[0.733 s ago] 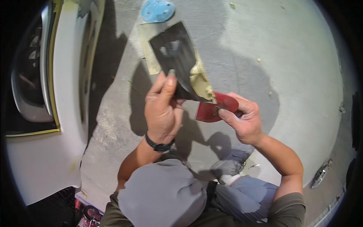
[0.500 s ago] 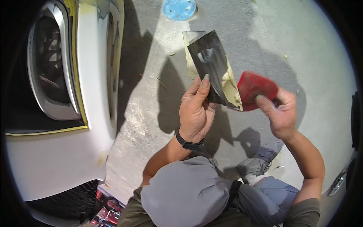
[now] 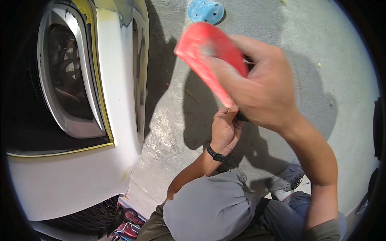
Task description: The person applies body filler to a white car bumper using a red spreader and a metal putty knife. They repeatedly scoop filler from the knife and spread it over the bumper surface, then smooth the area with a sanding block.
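Note:
My right hand [image 3: 265, 88], blurred by motion and raised close to the camera, is closed on a red flexible spreader [image 3: 213, 38], with the thumb across its face. Just below, my left hand [image 3: 226, 132], a black band on its wrist, is closed on a dark flat board [image 3: 242, 117]. The spreader and right hand hide nearly all of the board, and I cannot see the pale paste on it.
At left stands a white car panel [image 3: 112, 72] around a dark lamp [image 3: 64, 80], edged with yellow tape [image 3: 106, 124]. A blue perforated disc [image 3: 205, 9] lies on the concrete floor [image 3: 161, 128]. My shoe [image 3: 281, 182] is lower right; red equipment [image 3: 130, 219] shows at bottom left.
The red spreader and my right hand have swung up and toward the camera, in front of the board, which was in full view. The view has shifted, bringing more car panel in.

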Tool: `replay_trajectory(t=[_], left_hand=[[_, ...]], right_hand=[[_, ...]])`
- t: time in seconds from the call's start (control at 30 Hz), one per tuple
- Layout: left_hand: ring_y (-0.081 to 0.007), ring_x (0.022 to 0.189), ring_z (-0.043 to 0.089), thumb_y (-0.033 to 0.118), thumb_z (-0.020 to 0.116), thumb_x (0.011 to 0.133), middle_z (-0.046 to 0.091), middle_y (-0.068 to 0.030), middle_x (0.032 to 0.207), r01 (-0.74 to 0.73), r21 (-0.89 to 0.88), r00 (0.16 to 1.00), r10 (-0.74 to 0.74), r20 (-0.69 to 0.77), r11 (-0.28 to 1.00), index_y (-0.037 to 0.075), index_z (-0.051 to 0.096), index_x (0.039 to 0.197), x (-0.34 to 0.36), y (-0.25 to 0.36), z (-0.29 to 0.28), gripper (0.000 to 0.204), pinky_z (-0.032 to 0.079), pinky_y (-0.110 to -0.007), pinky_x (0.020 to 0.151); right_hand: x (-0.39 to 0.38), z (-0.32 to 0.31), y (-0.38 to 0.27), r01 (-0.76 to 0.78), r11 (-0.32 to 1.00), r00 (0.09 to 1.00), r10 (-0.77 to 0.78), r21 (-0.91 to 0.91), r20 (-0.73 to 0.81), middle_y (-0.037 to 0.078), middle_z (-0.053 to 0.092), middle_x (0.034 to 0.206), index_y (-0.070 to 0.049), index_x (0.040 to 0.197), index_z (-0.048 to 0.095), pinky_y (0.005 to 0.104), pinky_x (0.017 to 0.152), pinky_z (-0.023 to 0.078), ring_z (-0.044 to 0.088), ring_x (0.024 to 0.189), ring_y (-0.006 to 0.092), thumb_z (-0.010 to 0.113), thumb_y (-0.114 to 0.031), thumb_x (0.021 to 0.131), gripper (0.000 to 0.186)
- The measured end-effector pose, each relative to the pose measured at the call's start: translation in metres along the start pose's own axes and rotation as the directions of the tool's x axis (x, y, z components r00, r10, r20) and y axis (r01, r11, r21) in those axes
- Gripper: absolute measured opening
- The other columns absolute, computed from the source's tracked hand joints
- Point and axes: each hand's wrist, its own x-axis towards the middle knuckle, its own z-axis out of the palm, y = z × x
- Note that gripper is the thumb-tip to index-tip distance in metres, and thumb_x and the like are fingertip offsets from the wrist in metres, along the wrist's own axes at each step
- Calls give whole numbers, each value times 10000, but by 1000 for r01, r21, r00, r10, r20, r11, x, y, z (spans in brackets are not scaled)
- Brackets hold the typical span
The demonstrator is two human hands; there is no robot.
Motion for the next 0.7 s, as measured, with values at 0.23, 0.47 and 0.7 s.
replay_trajectory(t=[0.23, 0.47, 0.7], left_hand=[[-186, 1090, 736, 84, 631, 1072, 738, -76, 1245, -21, -14, 999, 20, -33, 1000, 27, 667, 1312, -2, 7, -11, 249, 612, -317, 921], [-159, 1026, 731, 34, 622, 1063, 752, -63, 1188, -2, -42, 998, 0, -68, 999, 17, 700, 1239, 0, 5, -16, 193, 603, -290, 872], [-185, 1127, 704, 29, 621, 1062, 717, -76, 1283, 42, -59, 998, -45, -49, 997, 7, 654, 1317, 0, 7, -29, 259, 590, -324, 962]], right_hand=[[42, 66, -4, 279, 960, 937, -280, -38, -208, 187, 522, 523, 1, 614, 581, 465, 529, 471, 565, 489, 394, 716, -161, 857, 321], [58, 78, -3, 347, 922, 899, -380, -172, -219, 209, 567, 552, 0, 630, 647, 472, 553, 506, 622, 535, 396, 727, -183, 857, 302], [56, 82, -3, 337, 924, 912, -368, -181, -181, 217, 597, 585, 8, 654, 673, 481, 585, 528, 649, 577, 397, 731, -185, 854, 284]])
